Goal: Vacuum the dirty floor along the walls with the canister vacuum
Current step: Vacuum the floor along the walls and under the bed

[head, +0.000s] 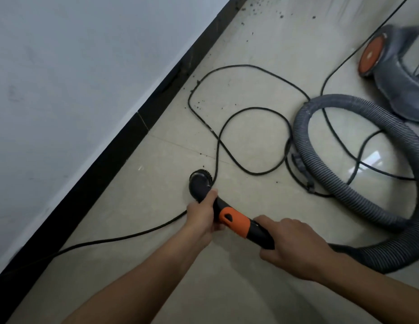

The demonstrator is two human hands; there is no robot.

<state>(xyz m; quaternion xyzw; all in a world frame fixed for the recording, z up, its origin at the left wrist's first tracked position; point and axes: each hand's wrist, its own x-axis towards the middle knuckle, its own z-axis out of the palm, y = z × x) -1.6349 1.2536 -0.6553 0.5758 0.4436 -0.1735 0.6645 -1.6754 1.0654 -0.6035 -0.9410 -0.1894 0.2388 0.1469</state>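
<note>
— Along the left wall (pixel 63 66), what's there?
— One black skirting (pixel 124 146), one looping cord (pixel 247 65).
— Hands?
— Two. Left hand (pixel 201 218) grips behind the one round brush (pixel 200 182), which is beside the cord; right hand (pixel 295 244) grips the orange handle (pixel 236 222). One hose (pixel 320 169), one canister (pixel 400 73) far right.

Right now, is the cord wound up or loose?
Loose: the cord lies in open loops on the floor, one run passing the brush toward the wall.

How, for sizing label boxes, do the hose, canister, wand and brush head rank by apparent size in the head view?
1. hose
2. canister, cropped by the frame edge
3. wand, partly covered
4. brush head
</note>
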